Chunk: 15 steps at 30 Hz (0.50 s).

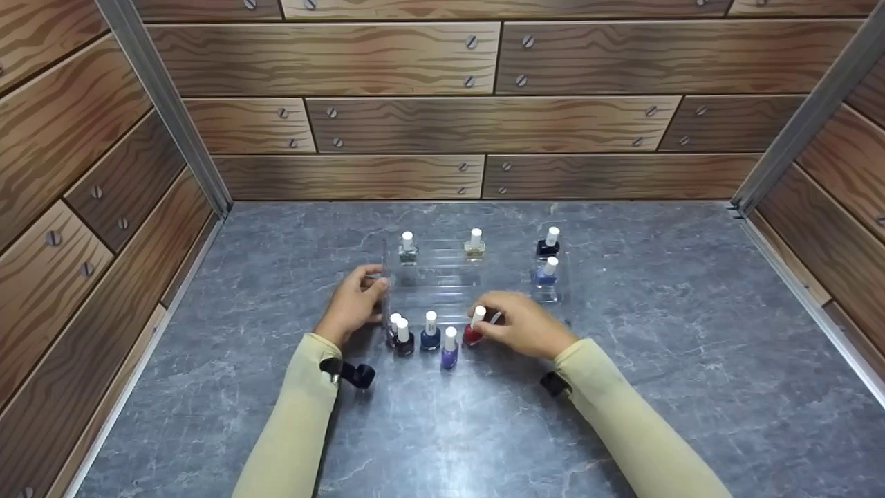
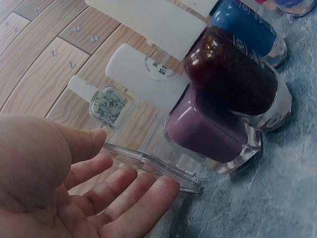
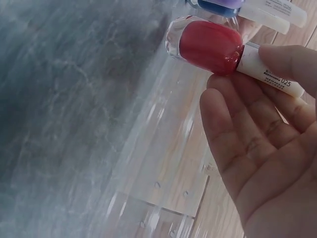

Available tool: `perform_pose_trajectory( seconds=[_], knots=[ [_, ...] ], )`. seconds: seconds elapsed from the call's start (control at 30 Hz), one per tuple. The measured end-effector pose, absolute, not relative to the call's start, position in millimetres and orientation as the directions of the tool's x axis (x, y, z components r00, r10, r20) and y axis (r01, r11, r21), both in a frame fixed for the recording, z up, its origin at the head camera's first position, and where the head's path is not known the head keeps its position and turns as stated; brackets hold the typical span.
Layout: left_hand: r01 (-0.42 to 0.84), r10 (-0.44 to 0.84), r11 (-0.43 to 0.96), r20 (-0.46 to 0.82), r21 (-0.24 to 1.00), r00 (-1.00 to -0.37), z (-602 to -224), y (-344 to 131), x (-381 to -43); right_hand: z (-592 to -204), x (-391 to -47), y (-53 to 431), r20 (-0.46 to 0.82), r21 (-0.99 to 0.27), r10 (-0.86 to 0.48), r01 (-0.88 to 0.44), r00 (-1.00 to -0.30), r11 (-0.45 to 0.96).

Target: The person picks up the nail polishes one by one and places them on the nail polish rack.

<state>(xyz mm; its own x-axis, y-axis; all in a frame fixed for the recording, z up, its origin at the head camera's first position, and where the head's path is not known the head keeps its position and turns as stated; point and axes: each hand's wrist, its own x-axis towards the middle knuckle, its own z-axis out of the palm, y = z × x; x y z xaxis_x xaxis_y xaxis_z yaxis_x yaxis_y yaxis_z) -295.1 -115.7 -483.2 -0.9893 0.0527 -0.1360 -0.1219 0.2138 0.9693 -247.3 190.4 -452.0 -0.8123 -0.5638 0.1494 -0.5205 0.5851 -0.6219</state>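
Observation:
My right hand (image 1: 522,321) pinches the white cap of a red nail polish bottle (image 3: 210,45) between thumb and fingers, at the front right of a clear stepped rack (image 1: 442,299). My left hand (image 1: 352,304) touches the rack's left side panel, its fingers loosely extended in the left wrist view. Close by at the front stand a mauve bottle (image 2: 208,131), a dark glittery bottle (image 2: 233,74), a blue bottle (image 1: 430,339) and a purple bottle (image 1: 449,356).
On the rack's back stand a green-glitter bottle (image 1: 408,252) and a pale gold bottle (image 1: 474,247). Toward its right end are a black bottle (image 1: 548,245) and a light blue bottle (image 1: 545,275). Wood-patterned walls (image 1: 401,124) enclose the grey marbled tabletop (image 1: 207,387).

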Motion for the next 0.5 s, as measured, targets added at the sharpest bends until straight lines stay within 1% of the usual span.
perform_pose_trajectory(
  seconds=[0.23, 0.5],
  knots=[
    [-0.116, 0.057, 0.209, -0.131, 0.971, -0.99, -483.1, -116.3, -293.4, -443.8, -250.0, 195.0, 0.19, -0.71, -0.506, -0.474, -0.841, 0.521],
    [-0.106, 0.047, 0.214, -0.118, 0.971, -0.992, -483.8, -114.7, -293.4, -437.0, -254.6, 198.6, 0.242, -0.808, -0.331, -0.378, -0.912, 0.451]
  ],
)
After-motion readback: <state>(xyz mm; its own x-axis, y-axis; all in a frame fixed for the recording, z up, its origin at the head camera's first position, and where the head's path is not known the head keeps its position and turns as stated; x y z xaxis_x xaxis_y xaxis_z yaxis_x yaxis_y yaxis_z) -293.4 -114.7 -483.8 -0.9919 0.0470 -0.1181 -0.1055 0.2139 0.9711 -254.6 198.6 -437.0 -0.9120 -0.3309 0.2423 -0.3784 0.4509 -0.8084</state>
